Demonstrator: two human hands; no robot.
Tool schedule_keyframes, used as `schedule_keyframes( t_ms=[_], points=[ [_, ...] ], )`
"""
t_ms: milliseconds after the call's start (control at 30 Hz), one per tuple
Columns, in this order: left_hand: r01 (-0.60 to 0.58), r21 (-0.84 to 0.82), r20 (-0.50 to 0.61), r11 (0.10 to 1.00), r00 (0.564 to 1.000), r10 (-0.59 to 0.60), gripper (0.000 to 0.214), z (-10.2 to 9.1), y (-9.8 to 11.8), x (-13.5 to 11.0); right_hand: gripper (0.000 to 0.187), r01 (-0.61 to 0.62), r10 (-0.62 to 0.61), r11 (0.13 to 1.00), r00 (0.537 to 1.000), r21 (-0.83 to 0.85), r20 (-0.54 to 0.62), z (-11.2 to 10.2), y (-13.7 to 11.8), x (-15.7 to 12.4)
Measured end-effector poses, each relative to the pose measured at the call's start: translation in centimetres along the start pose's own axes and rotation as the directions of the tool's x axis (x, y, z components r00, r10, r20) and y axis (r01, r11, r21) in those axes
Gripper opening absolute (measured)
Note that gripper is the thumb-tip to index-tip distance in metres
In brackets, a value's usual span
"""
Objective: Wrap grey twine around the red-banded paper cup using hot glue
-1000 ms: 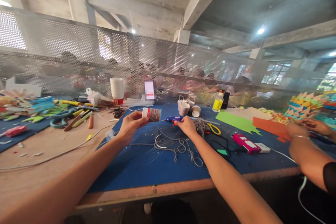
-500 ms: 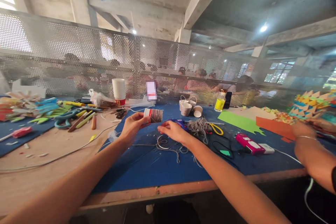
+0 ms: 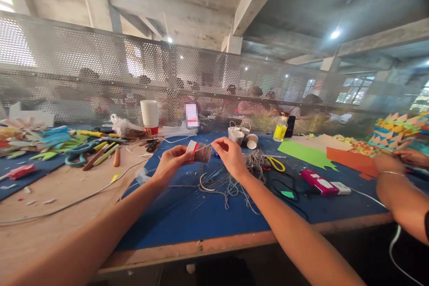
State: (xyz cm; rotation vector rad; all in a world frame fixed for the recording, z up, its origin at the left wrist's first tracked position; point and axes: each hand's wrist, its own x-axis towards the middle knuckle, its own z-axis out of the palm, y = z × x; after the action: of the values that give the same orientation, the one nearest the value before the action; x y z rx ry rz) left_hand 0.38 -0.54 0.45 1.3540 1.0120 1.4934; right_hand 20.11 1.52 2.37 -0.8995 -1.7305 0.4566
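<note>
My left hand (image 3: 173, 161) grips a paper cup (image 3: 203, 153) by its white and red end, the cup lying on its side in the air. Grey cord is wound round the rest of the cup. Just right of it, my right hand (image 3: 229, 154) pinches a strand of the grey cord (image 3: 208, 146) that runs taut to the cup. Below, loose cord trails over the blue mat (image 3: 161, 223), leading to a tangled heap of cord (image 3: 256, 164) beside my right wrist.
Small cord-wrapped cups (image 3: 236, 136) stand behind my right hand. A stack of paper cups (image 3: 149, 116), scissors (image 3: 80, 154) and tools lie left. Yellow-handled scissors (image 3: 276, 164), a pink glue gun (image 3: 319, 183) and a bottle (image 3: 280, 128) are right. Another person's arm (image 3: 393, 183) works at the far right.
My right hand has risen from below the cup's end and now holds the strand pulled tight. The cup has tilted slightly and moved a little to the right.
</note>
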Motion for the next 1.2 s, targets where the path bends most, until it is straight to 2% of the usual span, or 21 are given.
schedule_keyframes(
  t_ms=[433,900,1200],
  points=[
    [0.029,0.065,0.139,0.997,0.99,-0.038,0.02,-0.2,-0.6,0.0,0.025,0.001,0.0,1.0,0.998,0.007,-0.065,0.2,1.3,-0.4],
    [0.018,0.13,0.245,0.991,0.968,-0.05,0.017,0.1,-0.5,-0.4,0.027,-0.033,0.036,0.997,0.998,0.067,-0.049,0.5,1.9,-0.3],
    [0.017,0.135,0.265,0.991,0.963,-0.052,0.02,0.1,-0.7,-0.2,0.023,-0.052,0.051,0.999,0.998,-0.015,-0.036,0.8,3.1,-0.1]
  ],
)
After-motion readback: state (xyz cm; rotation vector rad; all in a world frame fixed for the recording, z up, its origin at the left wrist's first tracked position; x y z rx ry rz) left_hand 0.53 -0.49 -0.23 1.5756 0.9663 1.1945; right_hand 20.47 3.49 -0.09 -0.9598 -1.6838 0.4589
